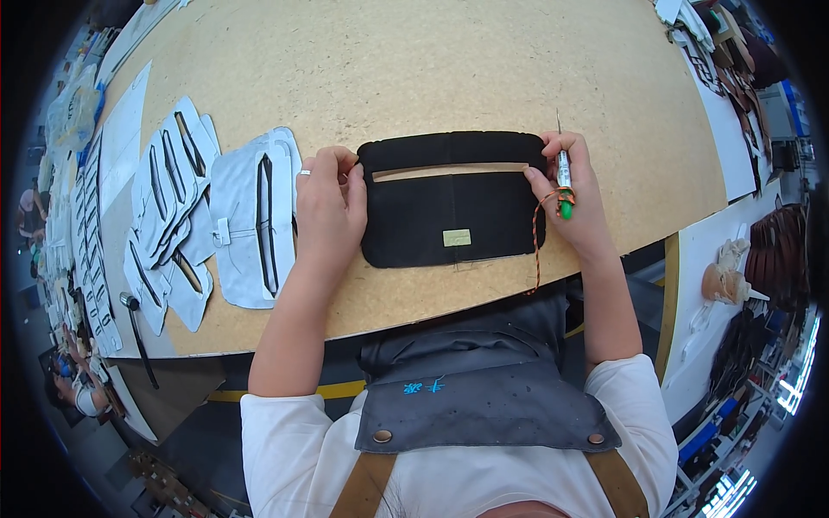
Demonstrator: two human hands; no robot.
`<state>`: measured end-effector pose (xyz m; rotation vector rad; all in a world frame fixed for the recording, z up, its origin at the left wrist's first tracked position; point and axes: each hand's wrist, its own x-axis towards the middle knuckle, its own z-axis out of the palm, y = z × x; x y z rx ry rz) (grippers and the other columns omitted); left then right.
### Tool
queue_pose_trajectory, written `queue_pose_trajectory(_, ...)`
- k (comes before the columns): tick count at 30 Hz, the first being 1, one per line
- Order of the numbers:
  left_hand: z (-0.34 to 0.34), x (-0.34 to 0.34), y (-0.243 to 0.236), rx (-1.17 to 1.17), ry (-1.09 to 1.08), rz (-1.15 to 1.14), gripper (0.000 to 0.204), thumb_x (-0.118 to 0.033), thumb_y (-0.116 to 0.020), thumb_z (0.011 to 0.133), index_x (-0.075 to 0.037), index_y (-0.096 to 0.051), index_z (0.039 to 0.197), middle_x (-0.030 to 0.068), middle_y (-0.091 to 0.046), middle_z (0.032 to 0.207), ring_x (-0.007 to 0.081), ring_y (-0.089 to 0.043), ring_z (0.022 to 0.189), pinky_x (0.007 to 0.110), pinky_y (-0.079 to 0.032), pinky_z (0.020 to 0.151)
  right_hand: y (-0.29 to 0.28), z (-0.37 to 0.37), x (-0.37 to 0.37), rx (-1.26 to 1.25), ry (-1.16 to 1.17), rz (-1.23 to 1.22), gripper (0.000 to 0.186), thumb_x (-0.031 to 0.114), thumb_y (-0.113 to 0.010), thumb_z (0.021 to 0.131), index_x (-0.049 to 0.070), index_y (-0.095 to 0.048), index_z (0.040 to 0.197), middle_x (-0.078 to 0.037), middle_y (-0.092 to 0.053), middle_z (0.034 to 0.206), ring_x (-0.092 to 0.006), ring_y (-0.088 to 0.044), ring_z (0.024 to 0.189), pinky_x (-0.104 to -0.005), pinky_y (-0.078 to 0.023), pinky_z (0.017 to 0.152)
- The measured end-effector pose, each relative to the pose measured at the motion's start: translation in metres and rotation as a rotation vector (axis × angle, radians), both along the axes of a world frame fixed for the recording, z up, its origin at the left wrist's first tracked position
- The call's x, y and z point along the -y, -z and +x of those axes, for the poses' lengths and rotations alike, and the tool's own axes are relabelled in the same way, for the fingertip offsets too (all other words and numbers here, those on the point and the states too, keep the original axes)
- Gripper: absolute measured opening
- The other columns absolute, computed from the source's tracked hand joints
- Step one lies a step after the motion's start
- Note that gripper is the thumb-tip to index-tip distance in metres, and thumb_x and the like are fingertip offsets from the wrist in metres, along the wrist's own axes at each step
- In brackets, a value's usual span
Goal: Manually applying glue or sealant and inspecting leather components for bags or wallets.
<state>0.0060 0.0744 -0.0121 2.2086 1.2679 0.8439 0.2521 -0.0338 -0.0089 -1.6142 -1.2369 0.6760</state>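
Observation:
A black panel with rounded corners (406, 220) lies before me on the tan board. A long narrow slot runs across its upper part, and a small yellowish label (456, 237) sits low on it. My left hand (332, 203) pinches the upper left edge, thumb on top. At the upper right edge my right hand (574, 194) grips the panel between thumb and fingers. That hand also holds an awl-like tool (564, 173) with a thin pointed tip and a green end, pointing away from me. An orange and black cord (537, 246) hangs from the tool across the panel's right side.
Left of the panel lie a stack of pale grey slotted panels (237, 233) and a fanned pile of similar pieces (168, 190). A dark-handled hammer-like tool (138, 332) lies at the left edge. A glue bottle (727, 283) stands on a white surface at right.

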Motion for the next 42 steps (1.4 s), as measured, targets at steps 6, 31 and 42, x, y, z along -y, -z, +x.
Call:
queue_pose_trajectory(6, -0.002, 0.001, -0.004, -0.035, -0.005, -0.015, 0.009, -0.004, -0.053, 0.087, -0.001, -0.050, 0.095, 0.0097, -0.056, 0.083, 0.0192, -0.054, 0.074, 0.030, -0.044, 0.068, 0.004, -0.003, 0.000, 0.137, -0.013, 0.033, 0.028, 0.000, -0.061, 0.080, 0.007, -0.041, 0.098, -0.010, -0.050, 0.104, -0.0184, -0.050, 0.086, -0.0311, -0.043, 0.077)
queue_pose_trajectory(31, -0.011, -0.009, -0.023, 0.623, 0.292, -0.927, 0.036, -0.004, -0.055, 0.086, -0.006, -0.039, 0.119, 0.0064, -0.059, 0.099, 0.0126, -0.057, 0.096, 0.025, -0.042, 0.087, 0.003, 0.008, 0.000, -0.258, -0.036, 0.140, 0.024, -0.009, -0.053, 0.084, 0.005, -0.039, 0.098, -0.011, -0.045, 0.108, -0.0097, -0.050, 0.085, -0.0246, -0.047, 0.080)
queue_pose_trajectory(42, -0.004, 0.005, -0.022, 0.302, 0.192, -0.498, 0.027, -0.001, -0.055, 0.085, -0.005, -0.041, 0.108, 0.0077, -0.057, 0.093, 0.0175, -0.057, 0.092, 0.029, -0.044, 0.080, 0.009, 0.010, 0.001, -0.082, -0.015, 0.150, 0.026, -0.005, -0.059, 0.082, 0.008, -0.042, 0.096, -0.005, -0.044, 0.102, -0.0063, -0.042, 0.078, -0.0201, -0.039, 0.069)
